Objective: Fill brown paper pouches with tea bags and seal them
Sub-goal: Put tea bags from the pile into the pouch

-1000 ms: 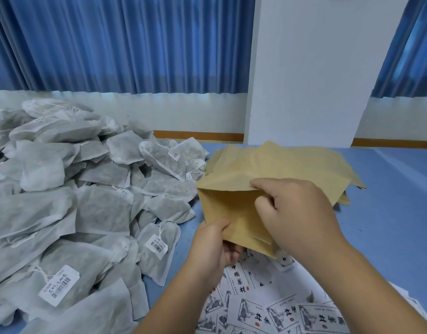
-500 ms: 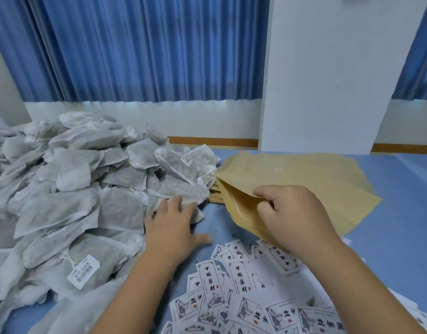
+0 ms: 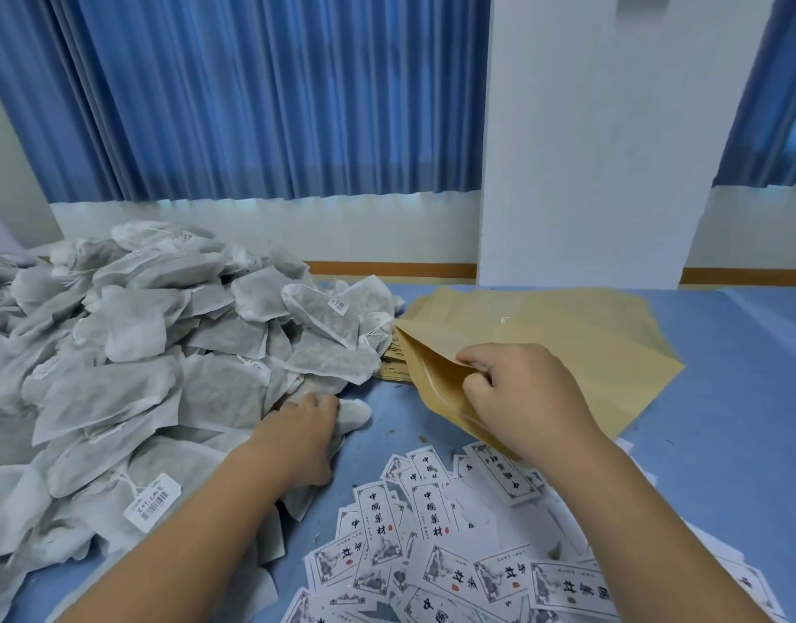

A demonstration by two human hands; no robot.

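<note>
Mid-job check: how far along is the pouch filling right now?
Done: no filled or sealed pouch is in view. In hand: the right hand holds one brown pouch open at its mouth; the left hand grips a tea bag at the edge of the tea bag pile. Left: load and seal this pouch, then the stack of flat pouches behind; the pile is large.

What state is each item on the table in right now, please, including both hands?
Tea bag pile, loose heap.
Brown pouch, unsealed, mouth held open, facing left.
Right hand, pinches the pouch's upper lip.
Left hand, grips one tea bag at the pile's edge.
Spare pouches, lying flat, stacked.
Labels, scattered loose.
Curtains, drawn.
</note>
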